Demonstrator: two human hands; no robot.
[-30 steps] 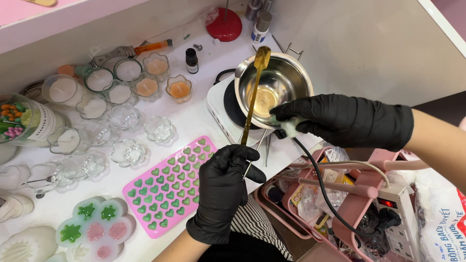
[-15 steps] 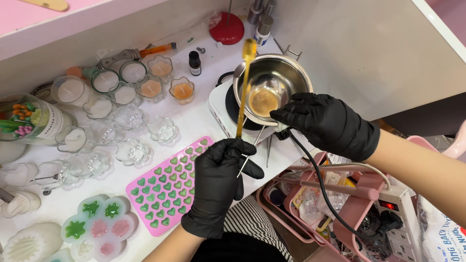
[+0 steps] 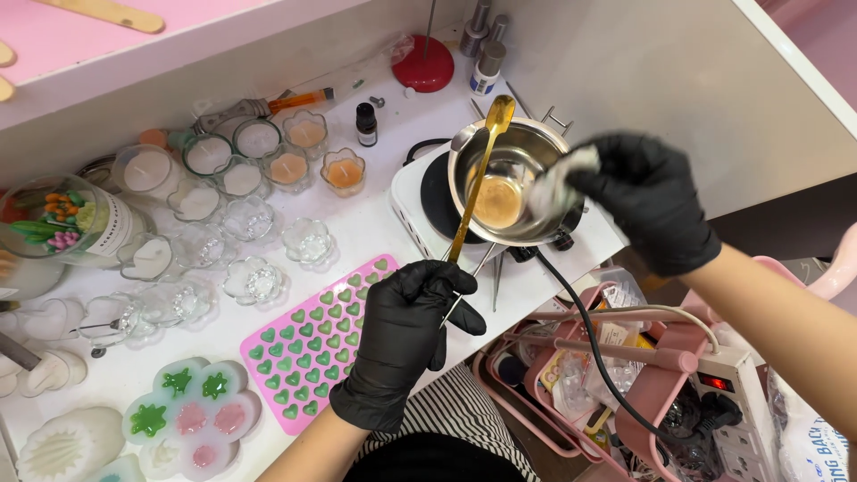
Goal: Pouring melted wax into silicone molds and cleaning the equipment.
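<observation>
My left hand (image 3: 403,335), in a black glove, grips a long gold spoon (image 3: 478,178) by its lower end, along with a thin metal handle that runs up to a steel pot (image 3: 513,183). The pot sits on a small white hot plate (image 3: 420,214) and has amber liquid at its bottom. The spoon's bowl rises above the pot's left rim. My right hand (image 3: 647,201), also gloved in black, holds a crumpled white tissue (image 3: 558,178) pressed against the inside of the pot's right wall.
A pink mould (image 3: 312,344) of green hearts lies left of my left hand. Glass candle cups (image 3: 268,214), a flower mould (image 3: 192,415), a dark dropper bottle (image 3: 366,123) and a red stand (image 3: 424,61) fill the white table. A pink cart (image 3: 625,357) with a power strip (image 3: 736,397) stands at right.
My right hand has moved from the pot's near rim up to its right side, wiping the inner wall with the tissue. The spoon has tilted slightly right.
</observation>
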